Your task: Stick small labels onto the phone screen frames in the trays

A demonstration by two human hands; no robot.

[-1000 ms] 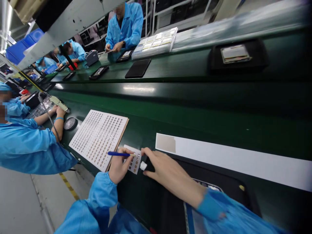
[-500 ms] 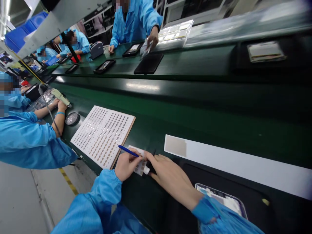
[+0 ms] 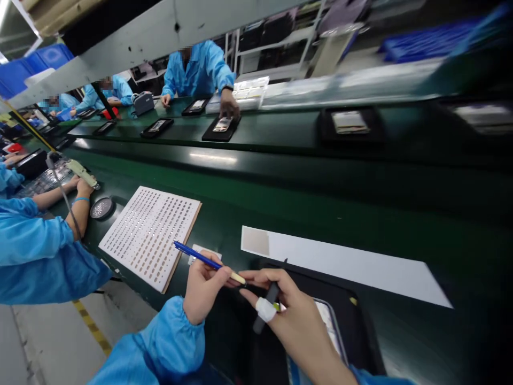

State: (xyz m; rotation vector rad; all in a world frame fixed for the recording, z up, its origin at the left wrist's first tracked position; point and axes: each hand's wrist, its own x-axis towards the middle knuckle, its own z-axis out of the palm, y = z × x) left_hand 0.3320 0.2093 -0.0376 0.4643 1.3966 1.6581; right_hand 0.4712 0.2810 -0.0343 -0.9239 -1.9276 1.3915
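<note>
My left hand is closed around a blue pen-like tool whose pale tip points right toward my right fingertips. My right hand, a white wrap on one finger, grips a dark slim tool and pinches near the pen's tip. Both hands hover over a black tray holding a device with a pale rim. A small white sticker sheet lies just behind my left hand. A large white sheet with rows of small pieces lies on a brown board to the left.
A long white strip lies on the dark green conveyor. Black trays with devices sit on the far belt. A co-worker's arm with a screwdriver is at left. Across the belt a person in blue touches a tray.
My hands lifted off the small sticker sheet and moved right over the black tray. My right hand now holds a dark tool. The person opposite moved a hand onto a black tray.
</note>
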